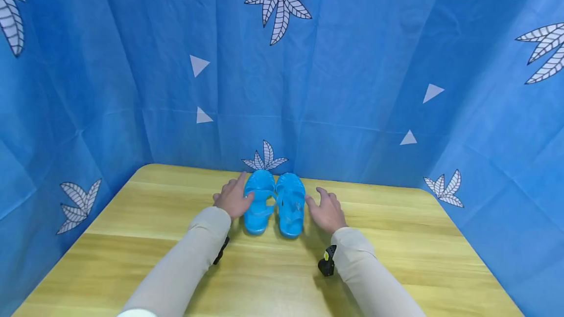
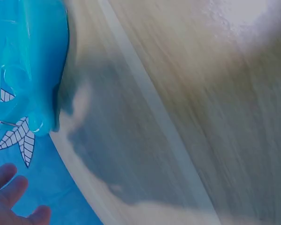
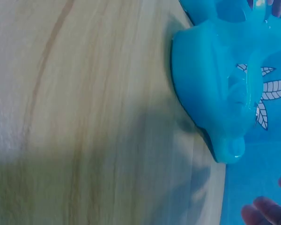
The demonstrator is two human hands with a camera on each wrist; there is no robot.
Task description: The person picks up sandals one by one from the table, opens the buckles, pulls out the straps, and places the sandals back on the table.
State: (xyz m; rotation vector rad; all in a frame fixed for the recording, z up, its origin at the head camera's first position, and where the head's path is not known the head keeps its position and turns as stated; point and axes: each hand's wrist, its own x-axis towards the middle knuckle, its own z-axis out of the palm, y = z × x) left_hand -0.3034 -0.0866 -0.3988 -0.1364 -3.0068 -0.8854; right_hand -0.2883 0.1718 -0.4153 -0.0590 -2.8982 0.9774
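Observation:
Two bright blue plastic sandals stand side by side near the table's far edge, toes pointing away, in the head view. My left hand (image 1: 234, 198) is at the outer side of the left sandal (image 1: 256, 219), thumb reaching over its edge; whether it touches cannot be told. To the right of the right sandal (image 1: 291, 226) my right hand (image 1: 328, 212) is held with spread, relaxed fingers, beside it. Fingers (image 2: 11, 187) of the left hand show apart from the sandal in the left wrist view. In the right wrist view, fingertips (image 3: 267, 211) also appear apart from the sandal (image 3: 201, 70).
The sandals stand on a light wood-grain table (image 1: 273, 278). A blue curtain (image 1: 352, 72) printed with white leaves and triangles hangs behind the table and along both sides. Black wrist devices are strapped under both sleeves, the right one (image 1: 326, 261) showing most.

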